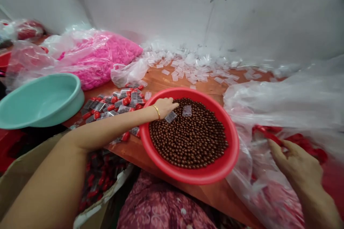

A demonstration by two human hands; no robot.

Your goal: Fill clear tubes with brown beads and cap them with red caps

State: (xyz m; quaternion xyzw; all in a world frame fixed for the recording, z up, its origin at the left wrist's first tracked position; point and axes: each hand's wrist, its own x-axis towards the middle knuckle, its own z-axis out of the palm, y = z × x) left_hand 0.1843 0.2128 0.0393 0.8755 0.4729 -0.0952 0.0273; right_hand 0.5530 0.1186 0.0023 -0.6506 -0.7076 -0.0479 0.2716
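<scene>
My left hand [166,107], with a gold bangle at the wrist, is closed over the left part of a red basin [189,176] filled with small brown balls [189,139]. A small clear plastic case [171,116] shows at the lower edge of this hand; whether the fingers grip it is hidden. Another clear case [187,111] lies on the balls to the right. At the far right, my right hand [298,164] reaches to an opened clear plastic bag [242,143]. Its thumb and forefinger are closed on a red plastic cap [273,137], with more red caps [301,139] behind.
Clear cases with red caps [118,102] lie piled left of the basin. Below is a carton [107,193] of similar pieces. A teal basin [40,100] and a bag of pink pieces [107,57] stand left. Loose clear cases [193,73] lie along the wall.
</scene>
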